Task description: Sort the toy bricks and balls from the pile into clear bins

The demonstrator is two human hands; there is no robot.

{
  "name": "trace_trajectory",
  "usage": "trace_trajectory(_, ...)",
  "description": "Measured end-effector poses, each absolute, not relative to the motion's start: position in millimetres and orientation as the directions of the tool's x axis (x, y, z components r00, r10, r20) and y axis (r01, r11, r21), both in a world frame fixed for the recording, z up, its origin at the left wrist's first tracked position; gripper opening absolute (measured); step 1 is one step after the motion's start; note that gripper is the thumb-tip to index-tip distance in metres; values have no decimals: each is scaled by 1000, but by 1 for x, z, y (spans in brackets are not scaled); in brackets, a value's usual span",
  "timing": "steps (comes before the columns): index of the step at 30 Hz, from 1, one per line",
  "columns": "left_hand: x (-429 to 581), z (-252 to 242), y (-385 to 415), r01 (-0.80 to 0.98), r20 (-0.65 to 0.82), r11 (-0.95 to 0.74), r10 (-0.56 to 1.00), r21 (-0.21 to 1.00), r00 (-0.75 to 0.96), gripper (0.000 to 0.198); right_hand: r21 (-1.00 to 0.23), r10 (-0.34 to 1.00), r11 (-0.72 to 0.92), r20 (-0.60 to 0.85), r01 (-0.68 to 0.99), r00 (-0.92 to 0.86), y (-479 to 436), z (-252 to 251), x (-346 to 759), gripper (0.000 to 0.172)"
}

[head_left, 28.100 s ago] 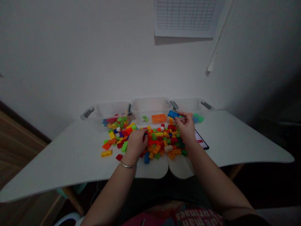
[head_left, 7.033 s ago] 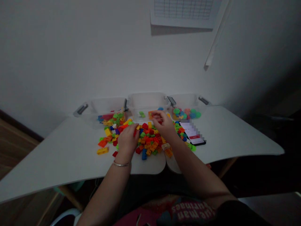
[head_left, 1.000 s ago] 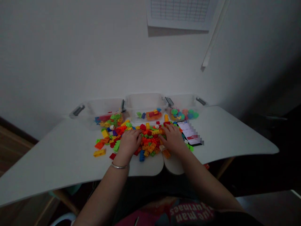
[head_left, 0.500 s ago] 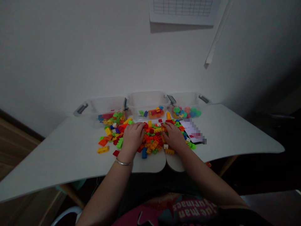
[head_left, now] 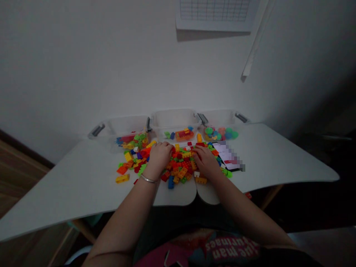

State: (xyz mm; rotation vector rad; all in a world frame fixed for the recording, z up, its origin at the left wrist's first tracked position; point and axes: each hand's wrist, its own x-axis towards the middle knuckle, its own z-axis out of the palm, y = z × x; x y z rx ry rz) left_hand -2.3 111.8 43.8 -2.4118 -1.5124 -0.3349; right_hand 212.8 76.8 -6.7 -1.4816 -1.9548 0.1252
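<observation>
A heap of colourful toy building bricks (head_left: 180,163) covers the middle of the table. My left hand (head_left: 160,155) is at its left side, fingers curled together and pointing inward. A red brick shows by those fingertips, but what is inside the fingers is hidden. On the other side, my right hand (head_left: 205,157) bends over the heap's right edge, its thumb apart from its fingers and its fingertips touching bricks. Near the front of the heap lie a blue brick (head_left: 171,182) and an orange brick (head_left: 200,180). A yellow brick (head_left: 122,178) lies apart at the left.
Three clear plastic bins stand along the wall: a left bin (head_left: 128,122) and a right bin (head_left: 219,116) with coloured pieces, and a middle bin (head_left: 175,118) with a few bricks. A phone (head_left: 226,154) lies right of the heap. The white table (head_left: 86,181) has a notched front edge.
My left hand has shifted slightly right, and my right hand's fingers have moved a little among the bricks. The camera view has tilted slightly. Both hands remain at the heap.
</observation>
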Motion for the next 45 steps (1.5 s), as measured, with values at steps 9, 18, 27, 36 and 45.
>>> trace_trajectory(9, -9, 45, 116, 922, 349, -377, 855, -92, 384, 23, -450, 888, 345, 441, 824, -132, 75, -5, 211, 40)
trace_trajectory(18, -21, 67, 129, 594, 555, -504, 824, 627, 113, 26, -451, 883, 353, 451, 820, -132, 75, -6, 214, 39)
trace_trajectory(27, -12, 96, 145, 871, 735, -410, 672, 270, 88, 30, -462, 876, 372, 463, 805, -139, 75, -7, 215, 36)
trace_trajectory(36, 4, 83, 148, 963, 578, -244, 805, 119, 132, 42, -455, 881, 357, 455, 816, -131, 74, -5, 213, 36)
trace_trajectory(45, -1, 82, 147, 936, 586, -337, 780, 101, 218, 41, -461, 876, 362, 466, 810, -126, 75, -6, 213, 35)
